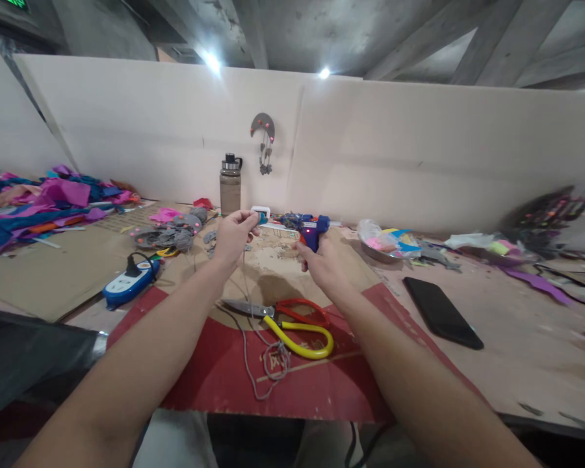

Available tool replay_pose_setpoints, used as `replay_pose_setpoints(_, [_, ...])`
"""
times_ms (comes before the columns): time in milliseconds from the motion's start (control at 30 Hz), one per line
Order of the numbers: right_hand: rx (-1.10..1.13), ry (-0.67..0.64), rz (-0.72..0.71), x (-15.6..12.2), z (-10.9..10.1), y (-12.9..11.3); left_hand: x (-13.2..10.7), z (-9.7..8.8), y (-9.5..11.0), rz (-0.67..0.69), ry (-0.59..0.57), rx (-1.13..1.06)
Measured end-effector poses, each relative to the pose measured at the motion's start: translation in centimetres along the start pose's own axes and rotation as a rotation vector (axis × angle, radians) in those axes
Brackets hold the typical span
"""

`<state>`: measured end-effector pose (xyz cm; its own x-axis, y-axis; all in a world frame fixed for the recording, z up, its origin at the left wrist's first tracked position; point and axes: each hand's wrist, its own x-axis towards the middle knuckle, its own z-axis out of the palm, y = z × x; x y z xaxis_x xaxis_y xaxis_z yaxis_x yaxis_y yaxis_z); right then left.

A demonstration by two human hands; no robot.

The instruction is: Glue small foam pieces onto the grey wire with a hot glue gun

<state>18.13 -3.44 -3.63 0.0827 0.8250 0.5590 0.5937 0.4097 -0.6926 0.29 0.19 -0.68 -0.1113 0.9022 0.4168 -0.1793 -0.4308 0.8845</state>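
Observation:
My right hand (318, 260) is wrapped round the handle of a blue hot glue gun (314, 229), whose nozzle points left and carries a small red light. Facing it, my left hand (234, 239) pinches a small teal piece (262, 218) between thumb and fingertips. Grey string (245, 364) hangs below that hand and runs down to a loose tangle on the red cardboard (322, 390). Between my forearms lie scissors (292, 325) with one yellow and one red handle, blades to the left. Whether the string is fixed to the teal piece I cannot tell.
Left of my arms are a blue-and-white power strip (131, 283), grey felt pieces (168, 231) and a heap of coloured cloth (53, 195). A bottle (231, 185) stands behind. To the right are a bowl of scraps (385, 244) and a black phone (441, 312).

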Motion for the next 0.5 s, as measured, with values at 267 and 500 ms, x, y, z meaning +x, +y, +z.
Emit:
replay_pose_setpoints(267, [-0.394,-0.225,0.165,1.5,0.0,4.4,-0.9,0.4,0.6,0.231,0.037,0.364])
replay_pose_setpoints(500, [-0.543,0.077,0.098,1.6,-1.7,3.8,-1.4,0.4,0.9,0.450,0.012,0.607])
